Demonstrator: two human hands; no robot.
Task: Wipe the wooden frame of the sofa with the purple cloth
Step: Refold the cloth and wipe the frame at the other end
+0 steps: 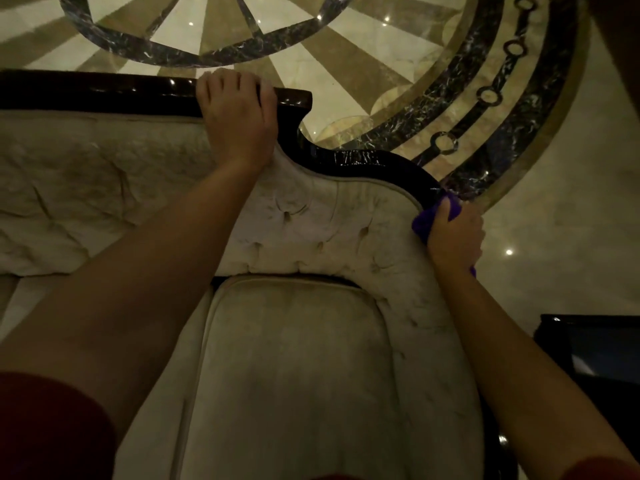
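A cream tufted sofa fills the view, with a dark glossy wooden frame (377,164) running along the top of its back and curving down to the right. My left hand (239,116) grips the straight top rail, fingers curled over its far side. My right hand (455,233) is closed on the purple cloth (424,223) and presses it against the frame where the curve drops toward the right arm. Only bits of the cloth show above and below my fingers.
The seat cushion (294,358) lies below between my arms. Behind the sofa is a polished marble floor (571,202) with dark ring patterns. A dark glossy table (595,344) stands at the right edge.
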